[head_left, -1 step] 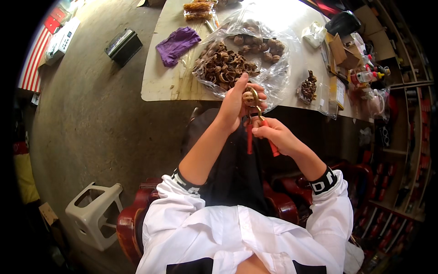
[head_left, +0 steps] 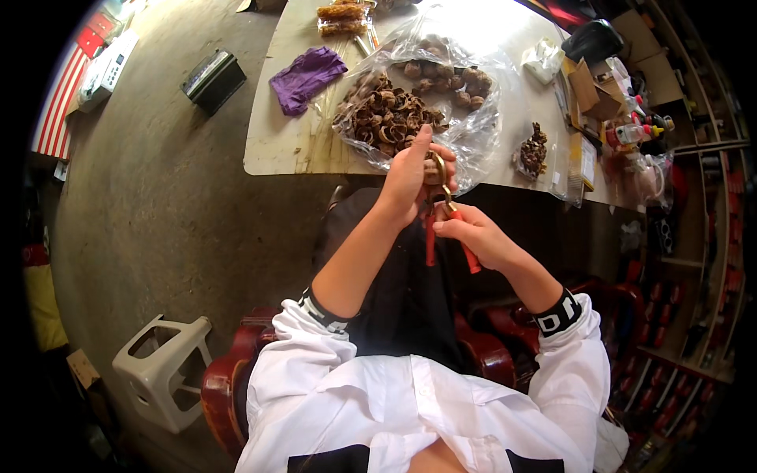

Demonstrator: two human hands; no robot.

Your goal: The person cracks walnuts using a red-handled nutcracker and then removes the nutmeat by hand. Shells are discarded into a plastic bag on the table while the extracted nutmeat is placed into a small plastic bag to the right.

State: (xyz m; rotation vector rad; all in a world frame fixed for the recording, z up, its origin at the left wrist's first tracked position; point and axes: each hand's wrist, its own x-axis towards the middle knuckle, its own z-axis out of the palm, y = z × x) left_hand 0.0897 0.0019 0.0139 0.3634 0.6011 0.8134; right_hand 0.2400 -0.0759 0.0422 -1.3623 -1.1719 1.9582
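Note:
A walnut (head_left: 430,174) sits between the brass-coloured jaws of a red-handled nutcracker (head_left: 441,168). My left hand (head_left: 404,183) is closed around the walnut and the jaws, its thumb pointing up and away from me. Lower down, my right hand (head_left: 482,234) grips the nutcracker near the top of its handles, which stand apart in a narrow V. Both hands are over my lap at the table's near edge. Just beyond them, a heap of broken walnut shells (head_left: 385,113) and several whole walnuts (head_left: 432,82) lie on a clear plastic bag (head_left: 485,130).
The pale table (head_left: 288,150) also bears a purple cloth (head_left: 306,79) at left and a small bag of dark brown pieces (head_left: 533,151) at right. Boxes and bottles (head_left: 631,132) crowd its right side. A plastic stool (head_left: 150,378) and a black box (head_left: 214,82) stand on the floor.
The nutcracker has turned slightly, and its handles have shifted a little to the left. Less of the walnut shows between its jaws. My hands have hardly moved.

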